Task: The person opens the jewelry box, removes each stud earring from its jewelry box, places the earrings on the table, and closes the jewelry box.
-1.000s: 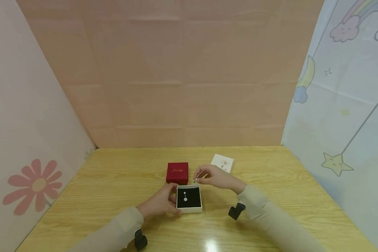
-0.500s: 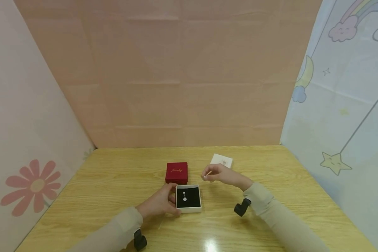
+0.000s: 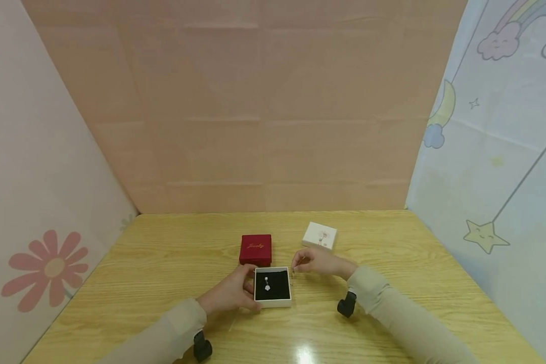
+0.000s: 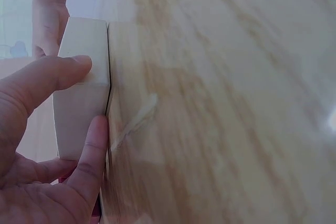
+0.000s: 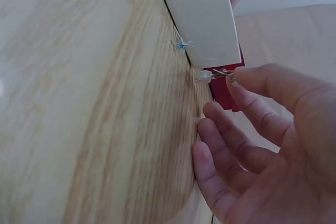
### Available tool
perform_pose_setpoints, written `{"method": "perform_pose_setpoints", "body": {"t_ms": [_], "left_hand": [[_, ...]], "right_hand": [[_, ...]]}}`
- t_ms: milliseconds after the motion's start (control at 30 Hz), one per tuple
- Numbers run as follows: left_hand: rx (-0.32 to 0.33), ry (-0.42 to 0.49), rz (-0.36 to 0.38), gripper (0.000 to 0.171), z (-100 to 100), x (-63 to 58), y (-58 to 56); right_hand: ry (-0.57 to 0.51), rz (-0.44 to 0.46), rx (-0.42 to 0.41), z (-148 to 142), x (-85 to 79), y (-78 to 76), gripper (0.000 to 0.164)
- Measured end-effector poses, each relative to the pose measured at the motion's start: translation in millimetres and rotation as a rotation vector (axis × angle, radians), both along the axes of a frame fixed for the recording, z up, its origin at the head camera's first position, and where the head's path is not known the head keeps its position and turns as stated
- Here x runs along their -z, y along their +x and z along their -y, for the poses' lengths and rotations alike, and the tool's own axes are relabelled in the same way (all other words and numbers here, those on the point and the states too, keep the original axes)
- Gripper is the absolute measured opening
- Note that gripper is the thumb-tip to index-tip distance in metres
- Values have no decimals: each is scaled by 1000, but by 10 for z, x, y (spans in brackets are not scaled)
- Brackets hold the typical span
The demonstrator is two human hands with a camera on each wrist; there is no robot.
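Observation:
My left hand (image 3: 229, 290) grips the left side of a small white jewelry box (image 3: 273, 304), thumb at the front and fingers behind. Inside the box, an earring (image 3: 267, 288) with a white drop lies on the black lining (image 3: 279, 286). Just beyond its right side, my right hand (image 3: 320, 262) pinches another earring (image 5: 205, 76) between thumb and index finger. That earring has a metal hook and a clear, pale bead hanging low by the table. A small blue star piece (image 5: 182, 45) shows by the box's bottom edge in the right wrist view.
A dark red jewelry box (image 3: 256, 248) with gold lettering stands right behind the white one. Farther back and to the right sits a white box (image 3: 319, 235) with a printed flower drawing. The wooden table (image 3: 186, 242) is bordered by fabric-covered walls.
My right hand has moved right from behind the open box, then come down toward the table with the earring. The left hand and the boxes have stayed in place.

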State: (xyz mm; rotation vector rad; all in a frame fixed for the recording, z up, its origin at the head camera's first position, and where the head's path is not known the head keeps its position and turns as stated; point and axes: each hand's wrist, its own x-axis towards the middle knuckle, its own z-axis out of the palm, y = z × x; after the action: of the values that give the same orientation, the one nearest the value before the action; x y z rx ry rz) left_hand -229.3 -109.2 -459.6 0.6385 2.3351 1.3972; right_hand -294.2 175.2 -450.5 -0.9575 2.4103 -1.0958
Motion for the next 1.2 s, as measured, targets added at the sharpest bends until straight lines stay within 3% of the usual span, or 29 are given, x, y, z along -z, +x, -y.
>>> {"method": "perform_pose_setpoints", "body": {"t_ms": [233,1200], "left_hand": [[-4,-12,-5,84,-4,-7,4],[-2,-6,17,82,-16,-5,-12]], "right_hand": [[31,22,-69,37,-21,16,8],[209,-63,-52,86,-85,30,8]]}}
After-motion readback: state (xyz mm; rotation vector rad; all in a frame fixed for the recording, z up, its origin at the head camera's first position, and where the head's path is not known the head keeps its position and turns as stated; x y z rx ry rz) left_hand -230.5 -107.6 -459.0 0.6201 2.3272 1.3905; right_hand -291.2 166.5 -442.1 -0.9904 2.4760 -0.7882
